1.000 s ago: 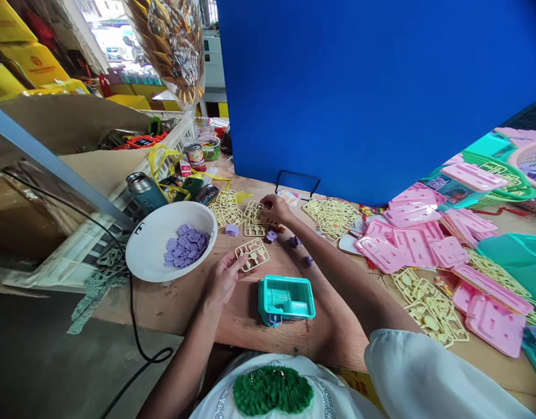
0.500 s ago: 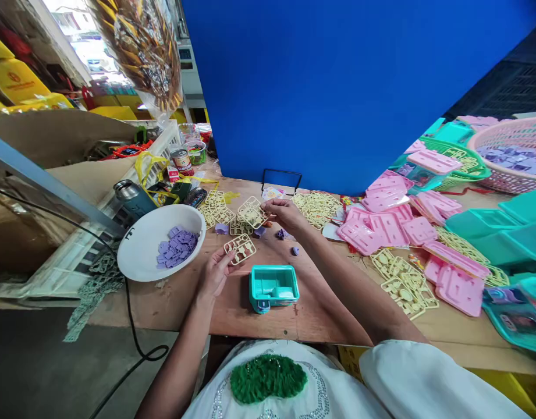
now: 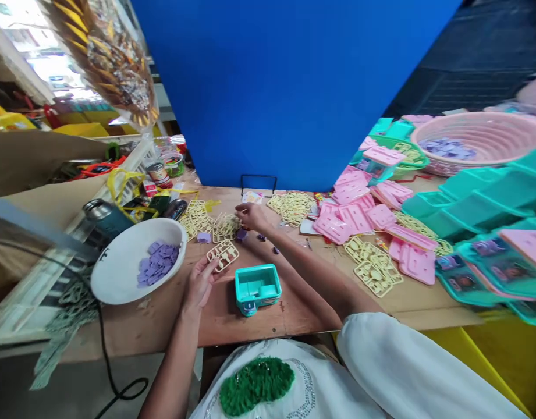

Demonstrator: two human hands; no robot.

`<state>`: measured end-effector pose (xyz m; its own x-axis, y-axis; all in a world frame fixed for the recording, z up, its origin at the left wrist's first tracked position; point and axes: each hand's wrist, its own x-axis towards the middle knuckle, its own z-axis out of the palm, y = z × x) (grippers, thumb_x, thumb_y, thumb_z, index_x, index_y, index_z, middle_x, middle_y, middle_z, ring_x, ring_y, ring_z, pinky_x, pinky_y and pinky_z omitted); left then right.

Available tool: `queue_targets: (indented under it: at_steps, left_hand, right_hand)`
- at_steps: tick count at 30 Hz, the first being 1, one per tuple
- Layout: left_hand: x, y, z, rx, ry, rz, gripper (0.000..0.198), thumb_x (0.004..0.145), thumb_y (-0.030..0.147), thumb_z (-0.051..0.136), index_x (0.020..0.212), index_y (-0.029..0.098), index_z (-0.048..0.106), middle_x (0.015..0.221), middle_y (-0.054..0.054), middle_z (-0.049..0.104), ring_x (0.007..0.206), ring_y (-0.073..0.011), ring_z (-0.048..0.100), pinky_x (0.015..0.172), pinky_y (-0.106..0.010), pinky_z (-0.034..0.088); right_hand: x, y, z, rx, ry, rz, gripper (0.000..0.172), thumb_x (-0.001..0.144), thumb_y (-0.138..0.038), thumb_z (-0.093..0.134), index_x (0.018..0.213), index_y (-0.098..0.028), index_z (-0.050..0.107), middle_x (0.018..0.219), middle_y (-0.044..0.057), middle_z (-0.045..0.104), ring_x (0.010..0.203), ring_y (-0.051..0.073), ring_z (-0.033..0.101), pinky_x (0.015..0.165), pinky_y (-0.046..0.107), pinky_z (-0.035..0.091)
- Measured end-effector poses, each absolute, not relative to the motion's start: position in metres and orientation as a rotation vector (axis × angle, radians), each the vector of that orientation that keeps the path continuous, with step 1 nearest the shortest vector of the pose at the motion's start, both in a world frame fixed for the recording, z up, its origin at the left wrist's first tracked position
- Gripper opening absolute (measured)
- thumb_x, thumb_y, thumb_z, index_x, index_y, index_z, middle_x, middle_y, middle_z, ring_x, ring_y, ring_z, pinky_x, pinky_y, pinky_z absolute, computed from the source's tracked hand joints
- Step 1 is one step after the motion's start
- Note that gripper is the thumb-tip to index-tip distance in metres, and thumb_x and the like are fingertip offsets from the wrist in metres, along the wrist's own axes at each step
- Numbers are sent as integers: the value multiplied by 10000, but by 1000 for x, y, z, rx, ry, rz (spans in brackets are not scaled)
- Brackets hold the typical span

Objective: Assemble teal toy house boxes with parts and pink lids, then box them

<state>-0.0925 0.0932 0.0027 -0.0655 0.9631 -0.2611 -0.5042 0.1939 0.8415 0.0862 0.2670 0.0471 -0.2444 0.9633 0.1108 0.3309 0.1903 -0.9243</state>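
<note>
Pinching one cream frame, the left hand sits by one teal tray; the right hand pinches a second frame.

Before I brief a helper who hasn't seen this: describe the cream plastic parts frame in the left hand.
Start at the wooden worktable before the blue wall. Between the round white bowl of purple pieces and the small teal plastic tray, the left hand pinches one cream plastic parts frame. Unlike the cream frames heaped elsewhere on the table, it is single and held.
</note>
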Motion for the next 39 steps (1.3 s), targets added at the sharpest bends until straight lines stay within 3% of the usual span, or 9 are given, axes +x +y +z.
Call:
queue_targets:
  at_steps: [3, 8, 12, 15, 19, 25, 28, 33, 39]
  left_hand:
    - [-95, 94, 1, 619, 1014, 1297, 562, 680, 397, 959, 1156, 167, 768, 1109, -146, 828, 1169, -361, 761, 991, -491, 655]
    - [-94, 95, 2, 623, 1041, 1283, 647, 665, 415, 962, 1225, 167, 755, 1112, -151, 827, 1153, -375, 766, 981, -507, 657]
    - [-90, 96, 6, 596, 1058, 1275, 723, 601, 420, 991, 1230, 151, 759, 1107, -168, 826, 1136, -395, 768, 984, -532, 650]
    - [-89, 97, 7, 617, 1053, 1274, 730, 598, 433, 989, 1232, 152, 762, 1126, -173, 822, 1134, -396, 768, 982, -536, 649]
    - [-91, 97, 6, 599, 1067, 1291, 724, 601, 427, 988, 1235, 160, 763, 1120, -166, 824, 1121, -384, 774, 974, -527, 652]
    - [-93, 97, 3, 599, 1066, 1287, 717, 607, 413, 987, 1234, 149, 760, 1122, -170, 823, 1135, -385, 768, 976, -530, 652]
    - [-92, 97, 3, 591, 1069, 1283, 721, 593, 391, 995, 1234, 159, 760, 1128, -161, 824, 1134, -381, 769, 980, -524, 652]
    - [-92, 97, 3, 576, 1070, 1283, 712, 616, 421, 983, 1240, 162, 758, 1135, -162, 822, 1143, -382, 766, 977, -523, 654]
    - [-92, 96, 4, 592, 1059, 1276, 695, 640, 415, 969, 1250, 157, 757, 1150, -172, 816, 1157, -392, 760, 970, -527, 656]
  right_hand:
    - [93, 253, 50, -1286, -1860, 832, 172, 864, -185, 758, 1030, -179, 802, 1113, 99, 770, 1028, 229, 719, 977, 361, 565]
    - [143, 227, 56, -1441, -2055, 550, 306, 954, -203, 695, 1251, -184, 766, 1254, 106, 739, 1207, 236, 665, 1081, 345, 507]
    - [203, 245, 64, -1726, -2062, 313, 376, 1027, -230, 576, 1359, -98, 695, 1356, 199, 678, 1303, 286, 601, 1134, 395, 449]
    - [232, 271, 65, -1959, -2047, 192, 395, 1023, -303, 594, 1316, -62, 703, 1298, 253, 697, 1250, 346, 628, 1089, 450, 460]
    - [231, 286, 53, -2041, -2175, 156, 296, 906, -333, 753, 1127, -137, 782, 1223, 202, 747, 1181, 345, 652, 1044, 435, 455]
    - [217, 277, 35, -1923, -2245, 109, 307, 1020, -288, 544, 1011, -119, 799, 1146, 199, 763, 1158, 313, 639, 1015, 398, 417]
    - [221, 276, 31, -1871, -2211, 128, 332, 1038, -323, 544, 1022, -114, 802, 1146, 191, 770, 1130, 294, 658, 971, 364, 453]
    - [224, 272, 23, -1697, -2219, 231, 138, 951, -193, 686, 972, -170, 820, 1085, 102, 807, 1045, 209, 724, 937, 267, 503]
    - [251, 274, 26, -1735, -2012, 198, 280, 984, -155, 556, 1096, -174, 812, 1188, 123, 793, 1092, 246, 738, 967, 330, 550]
